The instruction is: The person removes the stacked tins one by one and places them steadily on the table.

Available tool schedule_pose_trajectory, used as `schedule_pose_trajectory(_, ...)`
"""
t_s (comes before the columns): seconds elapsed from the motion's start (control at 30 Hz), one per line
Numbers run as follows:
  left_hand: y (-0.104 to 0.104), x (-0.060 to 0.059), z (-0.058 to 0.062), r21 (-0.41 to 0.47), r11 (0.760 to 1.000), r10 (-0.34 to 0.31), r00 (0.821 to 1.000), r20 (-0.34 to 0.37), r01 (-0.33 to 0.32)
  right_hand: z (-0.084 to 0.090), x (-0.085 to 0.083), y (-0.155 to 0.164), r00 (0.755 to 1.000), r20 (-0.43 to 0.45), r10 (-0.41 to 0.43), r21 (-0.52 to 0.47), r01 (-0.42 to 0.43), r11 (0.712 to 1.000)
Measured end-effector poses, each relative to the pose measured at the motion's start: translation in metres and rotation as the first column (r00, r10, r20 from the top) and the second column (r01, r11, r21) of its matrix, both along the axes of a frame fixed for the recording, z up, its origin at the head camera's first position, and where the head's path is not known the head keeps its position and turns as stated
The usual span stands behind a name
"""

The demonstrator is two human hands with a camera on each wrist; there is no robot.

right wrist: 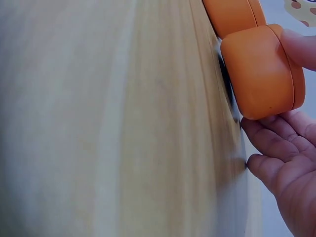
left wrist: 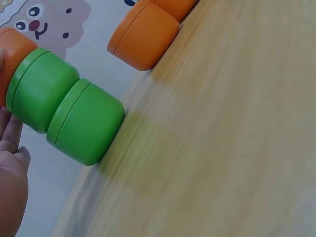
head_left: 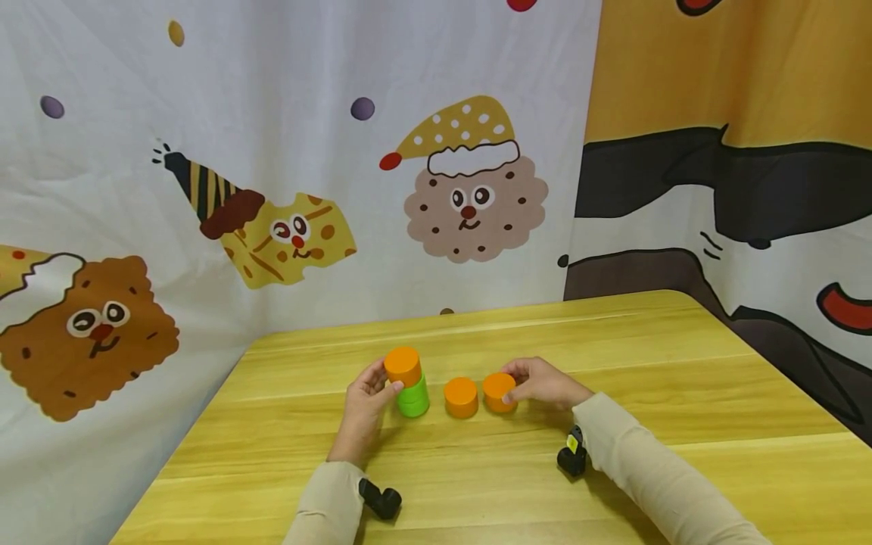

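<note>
On the wooden table (head_left: 613, 363) stands a small stack: two green cylinders (head_left: 413, 398) with an orange cylinder (head_left: 403, 365) on top. My left hand (head_left: 381, 381) grips that top orange cylinder between thumb and fingers. In the left wrist view the green cylinders (left wrist: 69, 106) fill the left side, with my fingers (left wrist: 10, 148) beside them. A loose orange cylinder (head_left: 461, 397) stands just right of the stack. My right hand (head_left: 512, 384) pinches a third orange cylinder (head_left: 498, 390), which rests on the table. The right wrist view shows this cylinder (right wrist: 261, 69) with a fingertip (right wrist: 298, 47) on its top.
A cartoon-printed cloth (head_left: 272, 189) hangs close behind and to the left of the table. The table's back edge runs just beyond the cylinders. Bare wood stretches to the right (head_left: 715, 409) and toward me. Small black wrist cameras (head_left: 572, 454) sit on both sleeves.
</note>
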State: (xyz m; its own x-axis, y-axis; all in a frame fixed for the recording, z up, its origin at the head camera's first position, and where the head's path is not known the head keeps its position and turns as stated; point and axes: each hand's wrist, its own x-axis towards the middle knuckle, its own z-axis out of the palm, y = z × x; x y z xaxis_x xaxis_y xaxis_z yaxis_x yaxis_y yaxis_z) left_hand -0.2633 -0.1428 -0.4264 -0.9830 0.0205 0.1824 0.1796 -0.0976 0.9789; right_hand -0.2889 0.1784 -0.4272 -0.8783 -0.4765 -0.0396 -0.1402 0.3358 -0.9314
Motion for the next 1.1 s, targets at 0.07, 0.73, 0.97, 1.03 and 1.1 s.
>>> schedule_pose_trajectory(0.07,0.0,0.0,0.0,-0.001,1.0,0.001,1.0,0.006,-0.001,0.0,0.001,0.0,1.0,0.003,0.0,0.001,0.0,1.0)
schedule_pose_trajectory(0.73,0.0,0.002,-0.002,0.036,0.999,-0.003,1.0,0.012,0.002,0.003,0.006,0.004,0.999,0.052,0.007,-0.018,-0.006,1.0)
schedule_pose_trajectory(0.97,-0.002,0.002,-0.005,0.046,0.998,-0.037,0.997,-0.069,0.04,0.01,0.005,0.005,0.999,0.025,-0.044,-0.016,0.044,0.999)
schedule_pose_trajectory(1.03,-0.002,0.003,-0.006,0.046,0.997,-0.058,0.991,-0.117,0.064,0.014,0.003,0.002,0.998,0.009,-0.057,-0.022,0.057,0.998)
schedule_pose_trajectory(1.1,-0.003,0.003,-0.007,0.033,0.996,-0.074,0.988,-0.133,0.079,0.018,0.002,-0.001,0.998,-0.009,-0.059,-0.021,0.059,0.998)
